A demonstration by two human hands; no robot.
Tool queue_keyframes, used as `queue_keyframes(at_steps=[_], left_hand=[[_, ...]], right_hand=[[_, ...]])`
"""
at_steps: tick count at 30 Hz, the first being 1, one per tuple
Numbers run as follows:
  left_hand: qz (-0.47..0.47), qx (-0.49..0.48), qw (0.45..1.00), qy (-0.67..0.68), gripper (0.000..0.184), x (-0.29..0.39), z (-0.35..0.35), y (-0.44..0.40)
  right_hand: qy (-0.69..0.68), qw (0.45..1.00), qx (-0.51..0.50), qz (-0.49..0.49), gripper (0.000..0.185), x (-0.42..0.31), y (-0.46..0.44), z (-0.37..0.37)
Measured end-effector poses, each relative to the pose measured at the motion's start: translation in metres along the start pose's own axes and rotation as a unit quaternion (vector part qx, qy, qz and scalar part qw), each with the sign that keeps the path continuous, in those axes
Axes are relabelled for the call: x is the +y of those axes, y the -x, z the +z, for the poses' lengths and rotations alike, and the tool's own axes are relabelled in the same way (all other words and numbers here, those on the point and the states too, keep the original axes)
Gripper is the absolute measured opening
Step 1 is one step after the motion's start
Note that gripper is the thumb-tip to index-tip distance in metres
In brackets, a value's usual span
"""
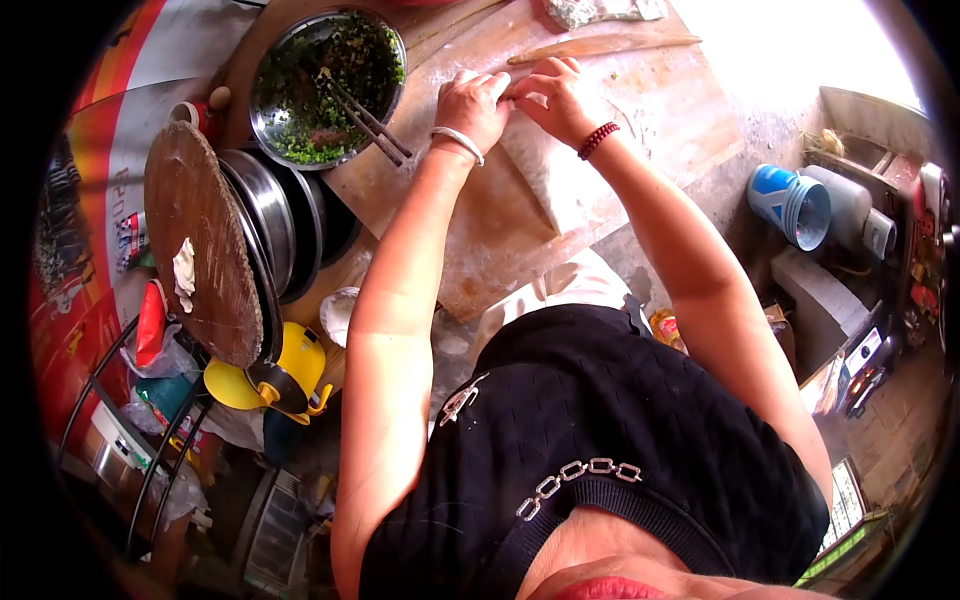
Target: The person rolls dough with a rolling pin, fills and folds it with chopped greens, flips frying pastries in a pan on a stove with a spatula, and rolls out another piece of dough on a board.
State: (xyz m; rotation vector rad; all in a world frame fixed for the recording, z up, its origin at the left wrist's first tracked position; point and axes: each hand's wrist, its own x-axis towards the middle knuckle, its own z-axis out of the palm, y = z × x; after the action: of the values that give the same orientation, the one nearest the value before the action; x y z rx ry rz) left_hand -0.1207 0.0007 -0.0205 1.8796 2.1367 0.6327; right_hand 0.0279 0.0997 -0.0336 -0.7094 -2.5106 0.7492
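Note:
My left hand (474, 108), with a white bangle at the wrist, and my right hand (562, 100), with a dark red bead bracelet, meet above a floured wooden board (465, 245). Their fingers are bent and pressed together at the fingertips; whatever lies between them is too small to make out. A wooden rolling pin (610, 46) rests on the board just beyond my hands. Below my right hand lies a pale, floury sheet (550, 180). To the left of my left hand stands a metal bowl (262, 120) of chopped greens and dark filling, with chopsticks (372, 124) leaning in it.
A floury cloth or bag (603, 10) lies at the board's far edge. On the left are a round wooden lid (200, 250), stacked metal pans (268, 210) and a yellow container (300, 368). Blue buckets (800, 208) stand at the right.

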Motion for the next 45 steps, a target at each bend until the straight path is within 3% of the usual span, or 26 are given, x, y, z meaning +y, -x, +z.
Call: queue_keyframes(at_steps=[3, 8, 9, 15, 19, 25, 26, 29, 36, 39, 45], left_hand=[[-0.026, 0.003, 0.999, 0.037, 0.015, -0.005, 0.004, 0.001], [-0.057, 0.019, 0.995, 0.085, 0.018, -0.007, 0.004, 0.003], [-0.062, 0.004, 0.995, 0.075, 0.035, -0.01, 0.005, 0.002], [-0.139, -0.013, 0.979, 0.147, 0.032, -0.016, 0.015, 0.004], [-0.138, 0.005, 0.989, 0.059, 0.035, -0.007, 0.017, 0.002], [-0.148, 0.15, 0.971, 0.114, 0.026, -0.014, 0.028, 0.014], [-0.134, 0.148, 0.977, 0.072, 0.036, -0.016, 0.029, 0.018], [-0.091, 0.147, 0.984, 0.047, 0.033, -0.013, 0.022, 0.024], [-0.219, 0.063, 0.968, 0.109, 0.025, -0.012, 0.019, 0.017], [-0.181, 0.085, 0.978, 0.063, 0.024, -0.018, 0.022, 0.014], [-0.253, 0.077, 0.96, 0.086, 0.025, -0.013, 0.023, 0.009]], right_hand=[[0.017, 1.0, 0.0, 0.006, 0.008, 0.0, -0.006, 0.0], [0.012, 1.0, 0.016, 0.013, 0.012, 0.007, -0.009, 0.004], [-0.002, 1.0, 0.011, 0.003, 0.012, 0.008, -0.009, 0.003], [-0.049, 0.998, -0.025, -0.014, 0.009, 0.019, -0.013, -0.003], [-0.015, 1.0, -0.003, 0.008, 0.013, 0.015, -0.014, 0.001], [-0.02, 1.0, -0.008, 0.018, 0.014, 0.019, -0.015, 0.005], [-0.024, 0.999, -0.011, 0.019, 0.016, 0.019, -0.015, 0.005], [0.007, 0.998, -0.032, 0.047, 0.024, 0.014, -0.02, 0.005], [0.073, 0.986, -0.084, 0.121, 0.035, 0.0, -0.03, 0.006], [0.099, 0.979, -0.108, 0.145, 0.038, -0.005, -0.034, 0.004], [0.11, 0.973, -0.114, 0.169, 0.035, -0.009, -0.039, 0.005]])
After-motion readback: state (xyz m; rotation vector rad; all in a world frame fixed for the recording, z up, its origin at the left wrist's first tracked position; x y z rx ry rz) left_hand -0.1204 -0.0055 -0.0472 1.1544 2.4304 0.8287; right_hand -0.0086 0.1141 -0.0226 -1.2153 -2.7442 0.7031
